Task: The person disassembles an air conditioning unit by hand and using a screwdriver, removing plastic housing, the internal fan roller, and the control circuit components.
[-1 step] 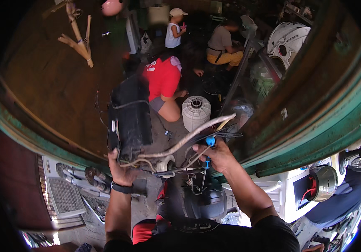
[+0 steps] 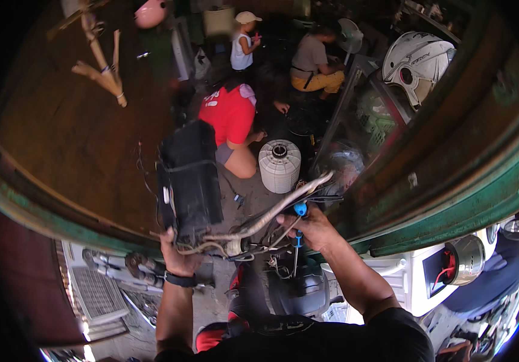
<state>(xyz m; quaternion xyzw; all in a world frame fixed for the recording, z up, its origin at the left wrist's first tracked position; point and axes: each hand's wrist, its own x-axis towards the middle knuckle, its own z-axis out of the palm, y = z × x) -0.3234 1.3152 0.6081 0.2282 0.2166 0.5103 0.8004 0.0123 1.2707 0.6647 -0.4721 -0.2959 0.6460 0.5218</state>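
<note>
My left hand (image 2: 180, 259) is closed at the near edge of a flat black box (image 2: 188, 175) with loose wires, its thumb pointing up beside the box's corner. From that edge a bundle of cables in a pale sleeve (image 2: 271, 214) runs across to the right, with thinner black and beige wires around it. My right hand (image 2: 312, 230) is wrapped round a blue-handled screwdriver (image 2: 300, 209), whose metal shaft points down toward me. Some wires pass by or between the right fingers; which of them are gripped cannot be made out.
A white ribbed plastic jug (image 2: 280, 172) stands on the floor ahead, beside a crouching person in a red shirt (image 2: 230, 117). Farther back are a seated person (image 2: 311, 60) and a small person in a cap (image 2: 242, 51). A green-edged metal frame (image 2: 452, 205) curves around, with a white helmet (image 2: 416, 66) at right.
My left hand and the near end of the black box have shifted slightly right and toward me. The sleeved cables hang a little lower. My right hand keeps the screwdriver almost in place.
</note>
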